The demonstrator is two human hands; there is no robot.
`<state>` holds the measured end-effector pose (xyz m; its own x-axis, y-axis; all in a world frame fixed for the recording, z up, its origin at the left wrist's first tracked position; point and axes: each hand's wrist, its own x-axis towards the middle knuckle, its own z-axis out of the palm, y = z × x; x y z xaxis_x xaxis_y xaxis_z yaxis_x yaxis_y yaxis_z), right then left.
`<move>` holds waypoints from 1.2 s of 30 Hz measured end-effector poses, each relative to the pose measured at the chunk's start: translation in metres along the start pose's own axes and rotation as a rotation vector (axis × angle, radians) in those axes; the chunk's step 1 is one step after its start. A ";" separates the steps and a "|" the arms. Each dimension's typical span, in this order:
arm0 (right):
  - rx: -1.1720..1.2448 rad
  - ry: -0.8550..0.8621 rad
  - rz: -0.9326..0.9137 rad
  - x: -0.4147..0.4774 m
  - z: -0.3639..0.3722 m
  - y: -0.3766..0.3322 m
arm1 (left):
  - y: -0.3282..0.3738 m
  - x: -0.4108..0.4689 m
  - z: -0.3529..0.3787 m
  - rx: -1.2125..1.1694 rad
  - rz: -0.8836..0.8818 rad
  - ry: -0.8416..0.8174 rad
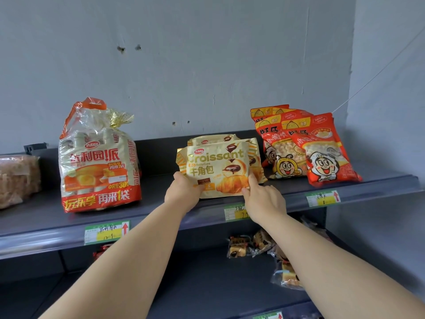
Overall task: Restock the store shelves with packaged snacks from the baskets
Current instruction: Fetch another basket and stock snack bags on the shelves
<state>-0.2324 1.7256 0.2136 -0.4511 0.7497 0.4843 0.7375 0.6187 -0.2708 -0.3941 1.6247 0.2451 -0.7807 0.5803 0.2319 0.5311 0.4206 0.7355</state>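
A cream and gold croissant pack [216, 168] stands at the front of the top shelf [161, 210], leaning back on two more packs of the same kind. My left hand [184, 192] grips its lower left corner, thumb on the front. My right hand [262, 199] pinches its lower right edge, with a finger raised along the side. No basket is in view.
A large orange and clear bag of cakes [99, 162] stands to the left, red snack pouches [305, 148] to the right. A pinkish pack [16, 180] lies at the far left. Small wrapped cakes [250, 245] lie on the lower shelf. Green price tags [105, 231] line the shelf edge.
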 end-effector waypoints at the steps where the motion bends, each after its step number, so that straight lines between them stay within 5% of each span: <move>1: 0.006 0.006 0.003 -0.001 0.000 0.000 | 0.000 0.000 0.000 -0.002 -0.001 -0.002; 27: 0.071 -0.124 0.084 -0.032 -0.006 -0.023 | -0.005 -0.029 -0.022 -0.193 0.075 0.052; 36: 0.064 -0.131 0.065 -0.070 -0.025 -0.059 | -0.016 -0.049 -0.042 -0.012 0.257 -0.009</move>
<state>-0.2323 1.6307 0.2162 -0.4684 0.8101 0.3526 0.7357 0.5786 -0.3520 -0.3782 1.5598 0.2484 -0.6173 0.6732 0.4071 0.7081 0.2500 0.6604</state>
